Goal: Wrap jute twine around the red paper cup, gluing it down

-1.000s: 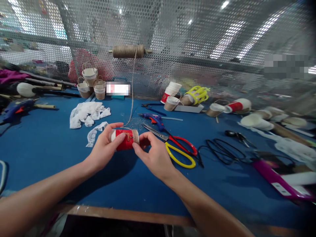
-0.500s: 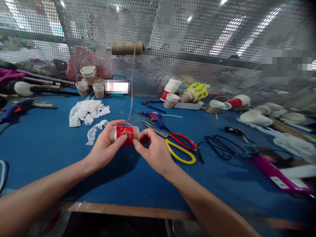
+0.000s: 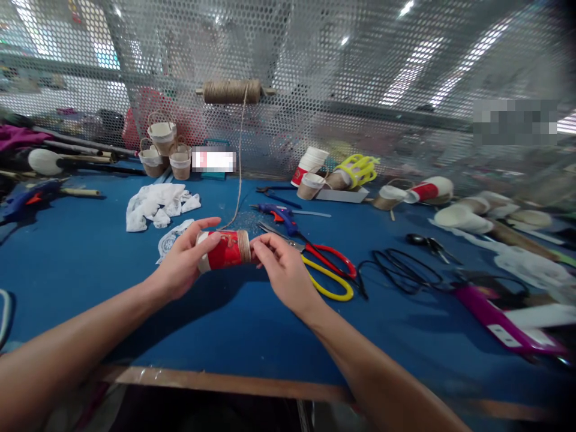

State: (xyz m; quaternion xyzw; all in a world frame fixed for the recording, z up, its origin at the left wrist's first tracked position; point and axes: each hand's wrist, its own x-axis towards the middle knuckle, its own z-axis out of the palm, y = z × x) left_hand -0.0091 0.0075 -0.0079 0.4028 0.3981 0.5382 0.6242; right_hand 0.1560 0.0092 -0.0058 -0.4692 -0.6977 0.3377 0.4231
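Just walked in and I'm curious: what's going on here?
A person's left hand holds a red-and-white cup tipped on its side. The right hand is at the cup's end, which is wrapped in twine. A strand runs from the spool down towards the cup. Scissors and a glue gun lie nearby.

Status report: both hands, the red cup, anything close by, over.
Left hand gripping red cup sideways. Right hand at its wrapped end, grip unclear. Twine hanging from spool down behind cup. Scissors close beside right hand.
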